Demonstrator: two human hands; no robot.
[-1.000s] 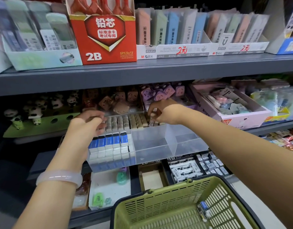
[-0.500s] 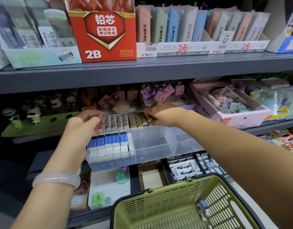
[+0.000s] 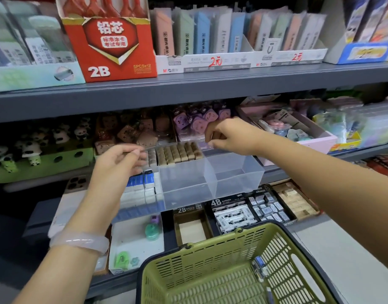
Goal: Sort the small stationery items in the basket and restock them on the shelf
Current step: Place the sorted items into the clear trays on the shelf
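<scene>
Closest to you, at the bottom of the view, sits a green plastic basket [image 3: 221,270] with slotted walls. One small blue-and-white packet [image 3: 260,267] leans against its right inner wall.

Your left forearm reaches up from the lower left, a pale bangle [image 3: 79,242] around the wrist. Your left hand [image 3: 118,163] hovers over the left end of a clear divided tray [image 3: 210,178] that juts out from the middle shelf [image 3: 188,88]. Its fingers are curled with the thumb near the fingertips; motion blur hides whether they pinch anything. Just below that hand, blue-and-white erasers [image 3: 142,185] stand in the tray's front left compartment.

Your right arm crosses from the lower right. Your right hand [image 3: 228,137] is above the tray's back edge, fingers bent downward and drawn close together; you cannot tell whether they hold anything. Beneath it and to the left, a row of tan erasers [image 3: 177,152] stands on end in the back compartment. The tray's two right compartments hold nothing.

Under the tray, a lower shelf carries boxed erasers marked 2B and 4B [image 3: 232,213].

Farther back, on the top shelf, stands a red 2B pencil-lead box [image 3: 109,44].
</scene>
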